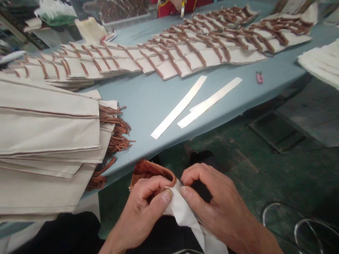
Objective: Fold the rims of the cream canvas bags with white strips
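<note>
Just past the table's front edge, my left hand (144,208) pinches a white fabric piece (182,211) together with a brown-edged piece (150,170), thumb on top. The brown part is folded into a loop that stands up behind my left fingers. My right hand (214,197) is closed at the right side of the same white piece, its thumb and curled index finger near the fabric's upper edge. The white fabric hangs down between both hands toward my lap.
On the blue table (137,91) lie white strips (180,106), a small pink object (260,77), and long rows of brown-trimmed cream pieces (169,56). Stacked cream fabric (47,123) with brown cords (119,135) covers the left. A person in red stands across. Metal hoops are lower right.
</note>
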`<state>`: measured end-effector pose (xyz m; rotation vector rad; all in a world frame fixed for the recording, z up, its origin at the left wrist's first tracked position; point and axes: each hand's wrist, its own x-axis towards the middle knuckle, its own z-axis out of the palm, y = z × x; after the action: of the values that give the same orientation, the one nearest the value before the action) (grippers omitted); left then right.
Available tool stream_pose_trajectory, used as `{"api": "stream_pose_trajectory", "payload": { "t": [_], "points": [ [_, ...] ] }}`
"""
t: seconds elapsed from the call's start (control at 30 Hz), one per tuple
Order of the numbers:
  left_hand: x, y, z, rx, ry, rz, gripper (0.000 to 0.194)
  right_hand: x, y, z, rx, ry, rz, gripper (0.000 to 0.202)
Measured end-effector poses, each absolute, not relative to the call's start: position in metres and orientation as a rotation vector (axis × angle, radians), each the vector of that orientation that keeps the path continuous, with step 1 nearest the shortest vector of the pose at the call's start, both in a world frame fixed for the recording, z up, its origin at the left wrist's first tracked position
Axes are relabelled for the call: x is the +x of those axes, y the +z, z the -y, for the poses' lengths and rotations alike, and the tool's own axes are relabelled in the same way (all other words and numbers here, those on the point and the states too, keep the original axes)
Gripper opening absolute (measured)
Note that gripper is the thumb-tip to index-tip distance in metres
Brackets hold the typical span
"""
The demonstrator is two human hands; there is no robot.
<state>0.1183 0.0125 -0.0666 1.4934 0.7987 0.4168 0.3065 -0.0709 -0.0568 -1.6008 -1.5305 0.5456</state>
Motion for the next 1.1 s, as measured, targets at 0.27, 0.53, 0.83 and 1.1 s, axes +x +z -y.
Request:
{"api": "stream_pose_trajectory", "payload": {
  "t": [0.27, 0.53, 0.83, 1.1],
  "points": [
    [0.110, -0.053, -0.027, 1.672, 0.376, -0.607, 0.041, 0.329, -0.044, 0.037, -1.110, 0.659, 1.910, 0.015],
    [0.107, -0.044, -0.027, 1.781, 0.284, -0.509, 0.031, 0.336, -0.018, 0.034, -1.016, 0.152, 2.426, 0.031],
    [0.110, -0.050, -0.033, 1.746, 0.293, -0.475, 0.028, 0.332, -0.014, 0.033, -1.072, 0.051, 2.490, 0.038],
    [0.115, -0.058, -0.031, 1.676, 0.319, -0.540, 0.032, 0.325, -0.035, 0.028, -1.087, 0.140, 2.270, 0.029]
  ]
}}
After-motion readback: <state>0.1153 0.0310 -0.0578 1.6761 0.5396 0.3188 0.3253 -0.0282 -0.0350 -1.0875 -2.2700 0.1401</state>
